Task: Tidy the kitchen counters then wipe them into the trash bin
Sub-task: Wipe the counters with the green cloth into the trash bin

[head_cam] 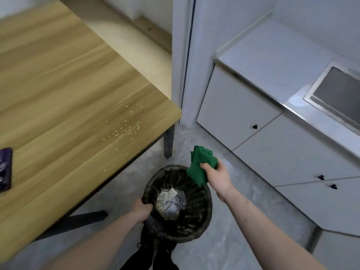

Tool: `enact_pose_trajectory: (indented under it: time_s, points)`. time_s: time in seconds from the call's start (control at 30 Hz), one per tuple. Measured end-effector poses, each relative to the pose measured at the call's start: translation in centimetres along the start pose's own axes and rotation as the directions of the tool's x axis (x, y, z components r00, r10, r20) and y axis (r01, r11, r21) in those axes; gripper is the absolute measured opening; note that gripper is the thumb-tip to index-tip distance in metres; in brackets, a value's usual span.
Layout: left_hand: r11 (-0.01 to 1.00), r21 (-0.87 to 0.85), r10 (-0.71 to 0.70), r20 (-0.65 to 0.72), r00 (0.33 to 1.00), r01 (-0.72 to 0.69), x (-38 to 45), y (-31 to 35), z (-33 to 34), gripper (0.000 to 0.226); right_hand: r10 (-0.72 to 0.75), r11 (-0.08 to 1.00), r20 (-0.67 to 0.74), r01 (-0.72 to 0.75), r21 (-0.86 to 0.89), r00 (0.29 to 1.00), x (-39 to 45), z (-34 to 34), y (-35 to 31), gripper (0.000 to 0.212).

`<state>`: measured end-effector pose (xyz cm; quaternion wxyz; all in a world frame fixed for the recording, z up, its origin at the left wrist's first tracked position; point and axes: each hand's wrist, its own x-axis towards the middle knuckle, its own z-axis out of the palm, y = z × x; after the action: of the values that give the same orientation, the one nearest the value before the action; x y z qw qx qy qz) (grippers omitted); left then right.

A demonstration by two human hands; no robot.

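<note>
Fingers of the right hand [218, 177] clench a green cloth [198, 166]; the left hand [141, 209] grips the trash bin [202, 207] rim — likely positioning it below the table [68, 94] edge for crumbs [124, 127].

A dark purple packet [5, 169] lies at the left edge of the picture. White cupboard doors [236, 112] with small black knobs [255, 126] stand on the right. A metal-framed panel [339, 94] sits high on the right, by the edge of the picture. The floor [224, 240] is grey and looks dusty. A white wall post [185, 55] stands in the middle.
</note>
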<state>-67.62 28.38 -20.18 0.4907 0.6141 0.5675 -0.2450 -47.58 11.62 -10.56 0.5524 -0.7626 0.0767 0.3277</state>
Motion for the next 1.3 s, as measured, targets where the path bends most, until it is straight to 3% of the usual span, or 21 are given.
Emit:
enact_pose_trajectory:
  time_s: [0.3,0.47,0.6,0.77,1.0,1.13,1.3]
  points:
    - [1.0,0.02,0.0,0.027,1.0,0.0,4.7,-2.6,-3.6,0.036,-0.27,0.937,0.134,0.293,-0.193,0.953,6.2,9.5,-5.0,0.02]
    - [1.0,-0.011,-0.011,0.068,0.998,0.012,8.1,-3.4,-5.1,0.029,-0.45,0.768,0.224,0.503,-0.396,0.864,10.1,16.2,-7.9,0.037]
    - [0.999,0.01,-0.038,0.108,0.993,0.037,10.1,-4.5,-5.9,0.031,-0.508,0.61,0.345,0.612,-0.503,0.789,12.3,20.3,-8.2,0.047]
    - [1.0,-0.004,-0.021,0.122,0.992,0.021,12.9,-5.7,-6.2,0.03,-0.318,0.358,0.566,0.649,-0.671,0.761,14.8,23.7,-5.6,0.064]
    - [0.998,-0.047,-0.029,0.124,0.992,0.035,13.1,-6.3,-7.8,0.027,-0.183,0.275,0.679,0.7,-0.659,0.711,12.3,22.8,-4.7,0.069]
    - [0.995,-0.074,-0.052,0.127,0.991,0.062,12.6,-7.5,-8.1,0.034,-0.217,0.292,0.698,0.727,-0.621,0.683,11.1,22.2,-3.2,0.071]
    - [0.985,-0.131,-0.094,0.128,0.987,0.111,13.0,-8.5,-8.7,0.042,-0.228,0.168,0.776,0.809,-0.563,0.588,8.2,20.5,-1.3,0.08]
